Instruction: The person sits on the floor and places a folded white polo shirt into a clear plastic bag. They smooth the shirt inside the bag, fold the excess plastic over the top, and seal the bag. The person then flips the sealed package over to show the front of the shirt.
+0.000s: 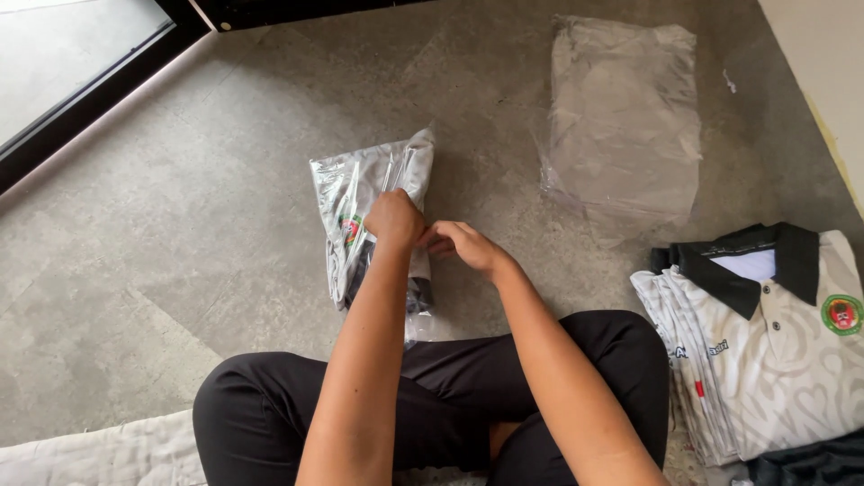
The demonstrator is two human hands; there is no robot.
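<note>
— Where's the bagged shirt (pixel 360 211)?

— On the grey floor (pixel 180 225), just ahead of the person's crossed legs (pixel 432 396), lying slightly tilted, its clear wrap shiny and creased.

— And the hands?

— Both meet at the bag's near end. The left hand (pixel 393 219) is curled shut, gripping the plastic on top of the shirt. The right hand (pixel 461 245) sits just beside it, fingers pinched together at the bag's edge; whether it grips the plastic or only touches it, I cannot tell.

— Anything else around?

— A stack of empty clear bags (pixel 625 117) lies farther off, to the right. Near the right knee is a pile of folded white polo shirts (pixel 765 351) with black collars. A pale quilt (pixel 99 454) shows at the lower left.
</note>
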